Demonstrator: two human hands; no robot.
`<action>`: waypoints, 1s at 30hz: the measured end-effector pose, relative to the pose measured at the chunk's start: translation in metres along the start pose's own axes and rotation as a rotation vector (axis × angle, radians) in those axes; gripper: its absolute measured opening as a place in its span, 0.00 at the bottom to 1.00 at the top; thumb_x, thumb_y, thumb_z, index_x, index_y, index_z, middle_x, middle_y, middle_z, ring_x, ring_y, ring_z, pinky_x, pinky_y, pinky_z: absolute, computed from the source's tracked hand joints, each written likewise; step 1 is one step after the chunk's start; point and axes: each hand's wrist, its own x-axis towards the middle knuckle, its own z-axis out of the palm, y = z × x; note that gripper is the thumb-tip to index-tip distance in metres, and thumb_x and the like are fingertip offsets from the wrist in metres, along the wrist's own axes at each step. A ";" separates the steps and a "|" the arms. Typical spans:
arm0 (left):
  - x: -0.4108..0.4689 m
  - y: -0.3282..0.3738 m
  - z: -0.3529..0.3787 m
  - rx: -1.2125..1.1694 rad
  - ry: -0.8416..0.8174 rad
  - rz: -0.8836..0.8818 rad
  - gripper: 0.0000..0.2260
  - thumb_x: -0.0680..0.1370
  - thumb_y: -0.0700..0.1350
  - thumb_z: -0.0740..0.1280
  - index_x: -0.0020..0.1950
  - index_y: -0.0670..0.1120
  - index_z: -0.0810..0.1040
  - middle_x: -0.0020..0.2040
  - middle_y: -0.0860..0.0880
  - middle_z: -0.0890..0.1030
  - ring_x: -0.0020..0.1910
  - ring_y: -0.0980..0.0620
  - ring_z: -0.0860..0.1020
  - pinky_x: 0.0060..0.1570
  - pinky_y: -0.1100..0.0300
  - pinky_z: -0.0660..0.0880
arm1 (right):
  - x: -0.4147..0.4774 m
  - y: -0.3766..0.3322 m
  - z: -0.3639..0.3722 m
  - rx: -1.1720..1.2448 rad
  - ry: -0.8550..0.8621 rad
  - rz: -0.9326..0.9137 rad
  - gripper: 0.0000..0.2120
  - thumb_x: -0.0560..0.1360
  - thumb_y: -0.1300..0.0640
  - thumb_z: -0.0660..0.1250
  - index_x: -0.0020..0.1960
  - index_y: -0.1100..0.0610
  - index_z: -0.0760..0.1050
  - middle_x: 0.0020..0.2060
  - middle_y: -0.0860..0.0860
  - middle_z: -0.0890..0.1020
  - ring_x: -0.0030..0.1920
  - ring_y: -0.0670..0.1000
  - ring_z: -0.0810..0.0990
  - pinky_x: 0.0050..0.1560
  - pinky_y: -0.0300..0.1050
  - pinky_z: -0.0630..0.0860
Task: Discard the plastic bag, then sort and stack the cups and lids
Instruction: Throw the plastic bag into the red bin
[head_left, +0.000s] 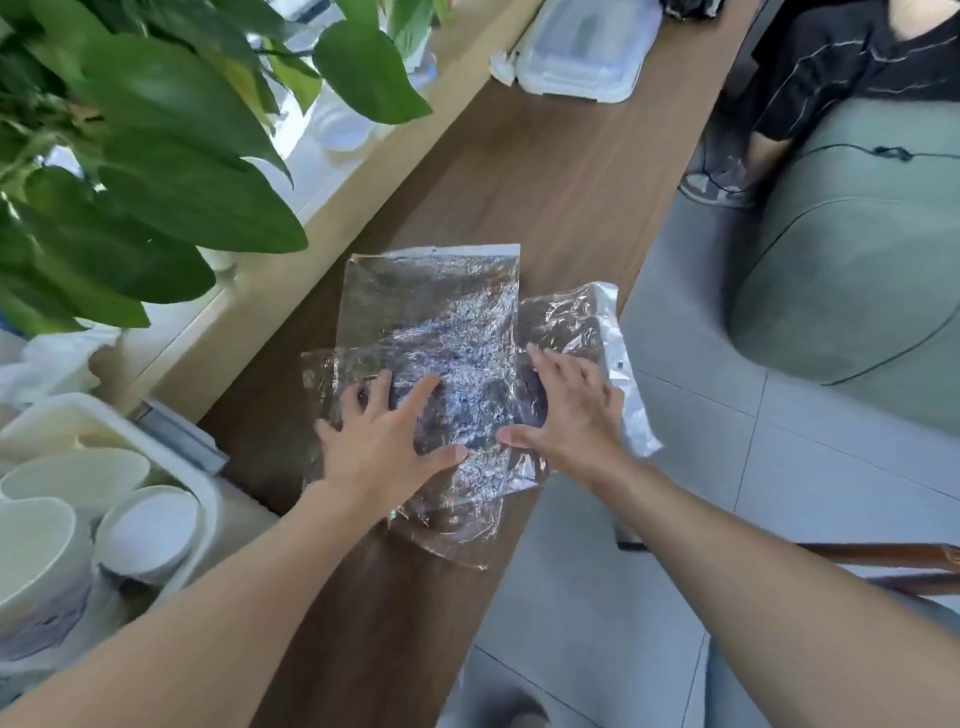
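Clear crinkled plastic bag (431, 312) lies flat on the dark brown wooden table (545, 182) under both hands, and a second sheet seems to cross beneath it. The left hand (384, 441) and right hand (569, 415) rest palms down on it with fingers spread and straight, gripping nothing.

To gather it well, I would draw the fingers inward so the film bunches into one wad rather than sliding flat. Just right of the right hand, the bag's white strip (623, 395) overhangs the table edge, so a careless push could drop it onto the grey tiled floor (701, 493).

Left of the left hand, white paper cups (78, 475) stand in a white plastic tub (205, 483), and green plant leaves (182, 182) hang above. Open table stretches ahead of both hands.
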 end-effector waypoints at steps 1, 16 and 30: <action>0.001 -0.002 -0.001 -0.001 0.020 -0.001 0.40 0.68 0.77 0.58 0.74 0.69 0.44 0.80 0.49 0.51 0.77 0.36 0.50 0.67 0.27 0.55 | 0.001 0.001 0.000 -0.003 0.020 -0.011 0.48 0.65 0.34 0.70 0.76 0.43 0.48 0.70 0.44 0.62 0.69 0.48 0.55 0.67 0.50 0.55; -0.030 0.012 -0.010 0.029 0.237 0.080 0.22 0.73 0.71 0.59 0.61 0.62 0.76 0.58 0.49 0.74 0.61 0.46 0.71 0.61 0.43 0.64 | -0.067 0.044 -0.021 0.251 0.260 0.158 0.23 0.74 0.53 0.67 0.67 0.37 0.69 0.32 0.42 0.71 0.39 0.44 0.72 0.52 0.43 0.61; -0.219 0.273 -0.012 -0.197 0.192 0.787 0.18 0.74 0.47 0.70 0.34 0.52 0.61 0.68 0.47 0.68 0.59 0.41 0.71 0.55 0.47 0.74 | -0.378 0.126 -0.143 0.644 0.579 0.513 0.30 0.67 0.50 0.77 0.65 0.54 0.69 0.58 0.46 0.74 0.55 0.47 0.74 0.51 0.35 0.69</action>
